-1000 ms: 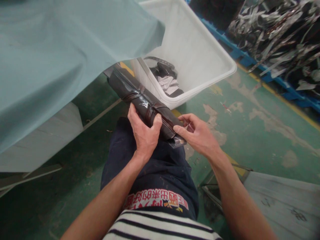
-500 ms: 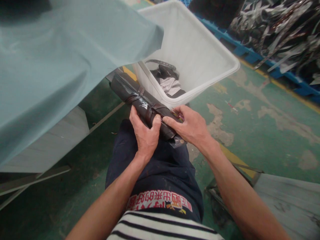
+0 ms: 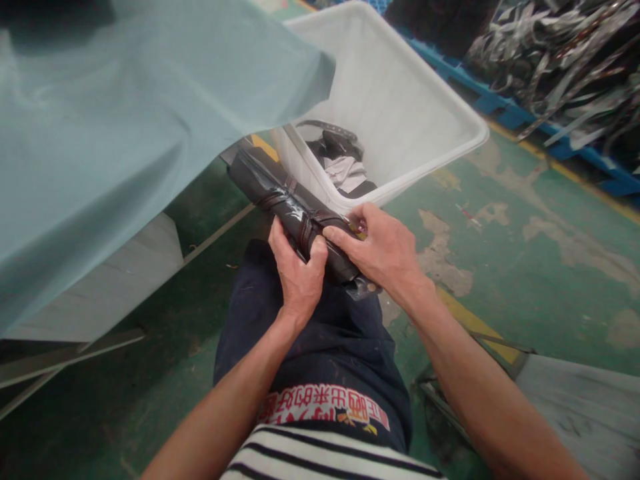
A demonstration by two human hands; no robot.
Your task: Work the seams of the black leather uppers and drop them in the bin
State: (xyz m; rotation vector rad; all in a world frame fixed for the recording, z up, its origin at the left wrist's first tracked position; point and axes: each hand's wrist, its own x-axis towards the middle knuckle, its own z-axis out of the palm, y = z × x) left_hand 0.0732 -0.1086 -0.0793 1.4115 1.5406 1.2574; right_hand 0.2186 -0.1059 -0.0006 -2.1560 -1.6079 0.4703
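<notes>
A dark roll of material (image 3: 273,190), wrapped in shiny plastic and tied round with thin straps, lies slanted across my knee. My left hand (image 3: 299,275) is closed round its near part from below, thumb on top beside a strap. My right hand (image 3: 384,251) rests on the near end of the roll, its fingers curled over it and the forefinger stretched toward my left thumb. The roll's far end points up left, under a pale blue-green cloth (image 3: 125,127).
A white plastic tub (image 3: 425,100) stands just beyond the roll, with a belt and dark and white pieces inside. Blue pallets (image 3: 505,117) with heaps of grey strips lie at the top right. A grey board (image 3: 585,413) sits at my right on the green floor.
My right hand has moved left from the roll's open end onto the roll, its fingers now lying over it close to my left thumb. My left hand keeps its hold.
</notes>
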